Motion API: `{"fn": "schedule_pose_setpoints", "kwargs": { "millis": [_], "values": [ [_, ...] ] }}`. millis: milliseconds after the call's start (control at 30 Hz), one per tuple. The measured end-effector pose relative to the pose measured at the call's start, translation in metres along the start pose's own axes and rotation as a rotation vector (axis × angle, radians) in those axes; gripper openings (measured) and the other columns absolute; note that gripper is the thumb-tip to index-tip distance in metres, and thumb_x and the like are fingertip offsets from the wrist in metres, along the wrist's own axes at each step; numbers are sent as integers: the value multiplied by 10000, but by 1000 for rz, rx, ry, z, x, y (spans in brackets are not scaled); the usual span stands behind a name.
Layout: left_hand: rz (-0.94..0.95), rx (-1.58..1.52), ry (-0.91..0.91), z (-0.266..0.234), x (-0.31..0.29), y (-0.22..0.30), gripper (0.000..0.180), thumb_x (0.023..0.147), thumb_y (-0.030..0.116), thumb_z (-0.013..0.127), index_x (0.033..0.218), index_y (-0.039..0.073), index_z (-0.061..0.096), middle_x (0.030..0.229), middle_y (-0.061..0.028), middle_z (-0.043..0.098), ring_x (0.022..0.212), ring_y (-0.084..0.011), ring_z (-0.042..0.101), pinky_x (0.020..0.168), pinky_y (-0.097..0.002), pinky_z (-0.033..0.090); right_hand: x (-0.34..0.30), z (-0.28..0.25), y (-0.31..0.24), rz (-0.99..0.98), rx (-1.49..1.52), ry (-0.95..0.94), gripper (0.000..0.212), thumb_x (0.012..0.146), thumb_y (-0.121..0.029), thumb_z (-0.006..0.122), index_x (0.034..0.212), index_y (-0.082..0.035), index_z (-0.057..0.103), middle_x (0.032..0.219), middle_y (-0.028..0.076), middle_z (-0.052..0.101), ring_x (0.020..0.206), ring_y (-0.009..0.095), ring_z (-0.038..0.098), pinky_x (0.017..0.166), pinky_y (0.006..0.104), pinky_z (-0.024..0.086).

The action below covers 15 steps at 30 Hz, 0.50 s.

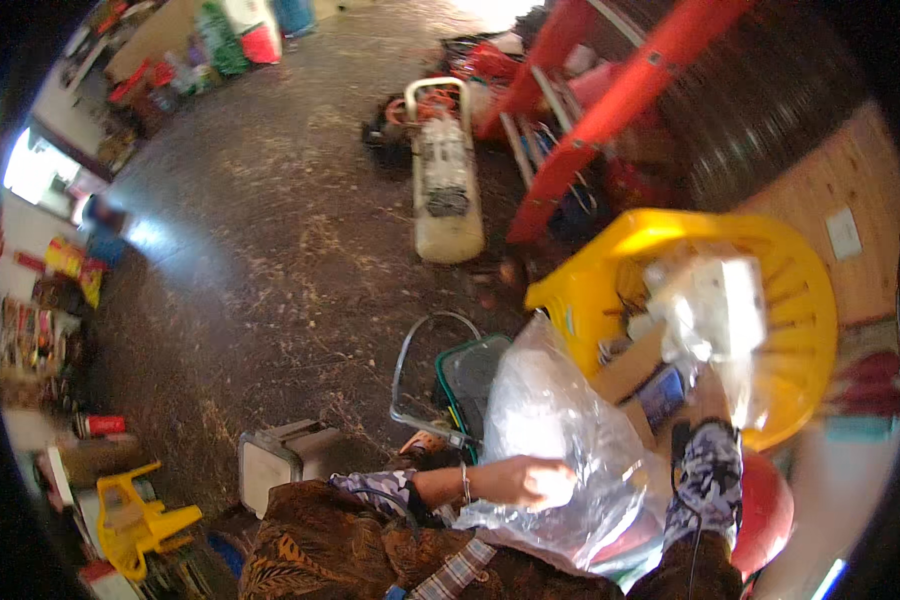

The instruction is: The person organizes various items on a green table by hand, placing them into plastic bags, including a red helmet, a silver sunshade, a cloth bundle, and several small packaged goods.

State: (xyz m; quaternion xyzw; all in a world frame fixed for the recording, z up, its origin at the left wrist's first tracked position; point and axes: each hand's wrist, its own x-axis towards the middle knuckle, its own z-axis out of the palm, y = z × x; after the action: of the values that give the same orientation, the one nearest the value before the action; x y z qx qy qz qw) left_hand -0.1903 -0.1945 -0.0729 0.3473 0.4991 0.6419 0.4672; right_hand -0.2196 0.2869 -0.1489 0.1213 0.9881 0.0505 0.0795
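Head view: the left hand (530, 482) is bunched, fingers curled narrow over the near side of a large clear plastic bag (560, 420); glare and blur hide whether film is pinched between them. The right hand (710, 390) reaches to the right; its fingers run in under a white packet (735, 300) in shiny clear wrap, so cannot tell if they grip it or only touch it.

The bag stands bulging just in front of the body, beside a yellow plastic chair (810, 300). The packet is at the chair, farther and to the right. A piece of cardboard (630, 362) and a dark flat device (662, 392) lie between bag and packet.

Risks, judged: the wrap looks slick, so a loose right-hand hold could let the packet slip. The device lies close to the right wrist; a sideways sweep could knock it. Thin film could snag or tear on the cardboard's edge. If the left fingers have no real hold, the bag may slump left, toward the metal hoop (398, 370) and the green-rimmed dark object (470, 375).
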Motion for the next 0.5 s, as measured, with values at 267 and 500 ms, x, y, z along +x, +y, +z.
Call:
{"fn": "schedule_pose_setpoints", "kwargs": {
  "millis": [267,500],
  "values": [
    [-98,-693,188,1,-11,45,666,830,408,668,1302,24,399,1072,-179,616,903,-260,644,729,-355,545,-18,-164,-83,-283,360,64,284,837,-144,553,1089,-20,599,834,169,665,761,281,643,709,378,510],
    [-100,-885,85,19,-35,48,636,901,554,470,1276,40,452,1097,-173,606,917,-275,639,711,-372,542,-199,-259,-185,-222,678,202,198,832,-69,586,1018,-17,628,819,152,657,724,217,652,677,328,514]
  ]
}}
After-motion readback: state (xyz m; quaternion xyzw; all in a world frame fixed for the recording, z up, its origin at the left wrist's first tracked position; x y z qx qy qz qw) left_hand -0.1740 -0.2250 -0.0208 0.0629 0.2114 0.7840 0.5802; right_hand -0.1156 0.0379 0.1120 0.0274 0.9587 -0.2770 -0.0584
